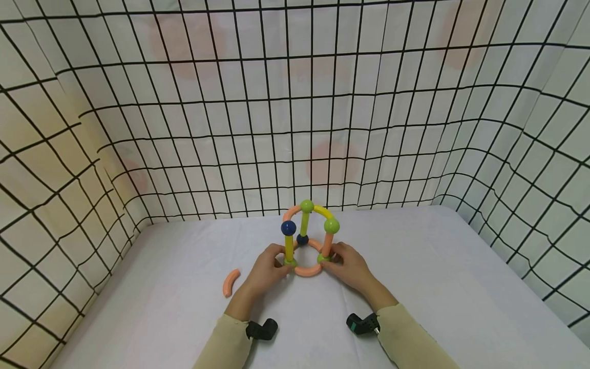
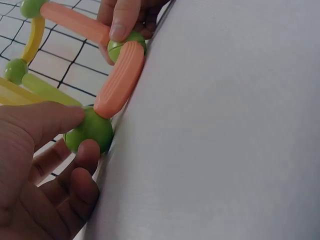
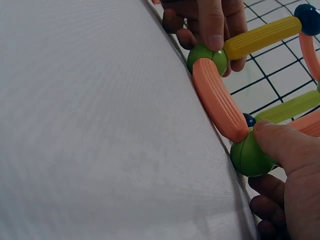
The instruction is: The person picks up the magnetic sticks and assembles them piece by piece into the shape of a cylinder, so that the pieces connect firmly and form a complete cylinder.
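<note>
A standing frame of rods and balls sits on the table between both hands. Its lower ring has a curved coral rod [image 1: 308, 271] in front, two green balls and a dark blue ball [image 1: 302, 239] behind. Three upright rods, yellow [image 1: 289, 248], lime [image 1: 304, 224] and coral [image 1: 328, 245], carry a blue ball [image 1: 288, 228] and two green balls on top. Curved coral and yellow rods [image 1: 323, 211] join some top balls. My left hand [image 1: 268, 265] pinches the lower left green ball [image 2: 92, 131]. With thumb and fingers, my right hand [image 1: 349, 266] grips the lower right green ball [image 3: 251, 157].
A loose curved coral rod [image 1: 231, 283] lies on the white table [image 1: 184, 318], left of my left hand. Black netting [image 1: 295, 113] over pale cloth rises behind the table and along both sides. Each wrist wears a small black camera [image 1: 262, 329].
</note>
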Demonstrator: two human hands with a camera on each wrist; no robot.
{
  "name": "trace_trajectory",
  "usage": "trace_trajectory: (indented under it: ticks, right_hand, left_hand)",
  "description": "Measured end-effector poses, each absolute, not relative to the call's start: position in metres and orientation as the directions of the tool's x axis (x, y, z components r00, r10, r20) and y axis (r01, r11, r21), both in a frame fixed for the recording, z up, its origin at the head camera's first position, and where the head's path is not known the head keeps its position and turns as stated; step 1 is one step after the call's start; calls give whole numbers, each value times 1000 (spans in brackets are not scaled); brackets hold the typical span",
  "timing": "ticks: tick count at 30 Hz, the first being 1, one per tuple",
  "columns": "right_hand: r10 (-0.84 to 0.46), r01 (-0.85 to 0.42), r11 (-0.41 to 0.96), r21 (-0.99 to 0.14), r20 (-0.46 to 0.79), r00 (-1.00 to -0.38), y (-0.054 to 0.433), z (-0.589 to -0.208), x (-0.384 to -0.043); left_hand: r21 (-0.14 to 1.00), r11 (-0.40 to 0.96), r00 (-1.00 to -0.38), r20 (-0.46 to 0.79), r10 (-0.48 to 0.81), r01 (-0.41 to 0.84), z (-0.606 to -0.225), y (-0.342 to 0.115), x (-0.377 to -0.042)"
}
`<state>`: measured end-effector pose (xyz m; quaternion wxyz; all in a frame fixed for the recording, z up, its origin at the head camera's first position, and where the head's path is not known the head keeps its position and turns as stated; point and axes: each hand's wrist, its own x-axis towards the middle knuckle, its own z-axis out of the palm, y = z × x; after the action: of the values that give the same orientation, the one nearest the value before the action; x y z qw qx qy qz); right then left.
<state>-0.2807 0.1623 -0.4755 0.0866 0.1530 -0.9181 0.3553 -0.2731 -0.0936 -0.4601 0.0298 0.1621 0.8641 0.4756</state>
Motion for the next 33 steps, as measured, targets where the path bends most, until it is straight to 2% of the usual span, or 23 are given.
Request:
trace_trajectory:
  ticks: [13, 21, 33]
  right_hand:
    - [-272, -382, 700, -603, 269, -924, 163, -476, -279]
    - [-292, -385, 674, -631, 251, -923, 161, -474, -276]
    - [-318, -403, 629, -665, 252, -914, 162, -475, -274]
  left_hand:
    - [845, 500, -978, 114, 175, 188, -461, -93, -273]
    - [812, 554, -983, 166, 81, 183, -462, -92, -273]
    - [849, 522, -996, 83, 22, 82, -459, -91, -273]
